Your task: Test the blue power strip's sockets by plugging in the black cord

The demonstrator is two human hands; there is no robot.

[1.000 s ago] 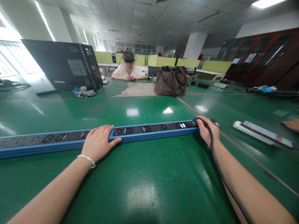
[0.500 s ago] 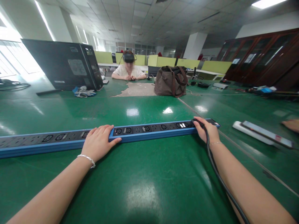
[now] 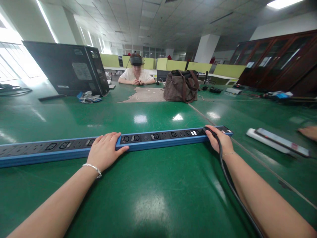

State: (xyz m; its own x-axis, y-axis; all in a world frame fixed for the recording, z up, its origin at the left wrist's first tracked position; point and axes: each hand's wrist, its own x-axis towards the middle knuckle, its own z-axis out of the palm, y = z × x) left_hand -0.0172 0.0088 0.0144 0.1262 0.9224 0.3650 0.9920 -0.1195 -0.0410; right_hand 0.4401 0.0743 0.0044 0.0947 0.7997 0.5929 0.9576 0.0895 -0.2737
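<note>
The left hand (image 3: 105, 148) lay fingers spread on the seemingly stiff power strip (image 3: 160, 143) across the bench (image 3: 148, 181); the right hand (image 3: 220, 140) pinched the plug (image 3: 206, 129), likely firmer to hold than its bendy cord (image 3: 224, 168).

The power strip (image 3: 158, 144) beneath the left fingers (image 3: 109, 140) is blue and black; the tote bag (image 3: 173, 87) beyond, brown, perhaps checked.

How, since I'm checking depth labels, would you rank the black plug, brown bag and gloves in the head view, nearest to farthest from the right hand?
1. Black plug: held in the right hand.
2. Brown bag: ahead, somewhat left.
3. Gloves: ahead, far left, beside the black tower.
</note>
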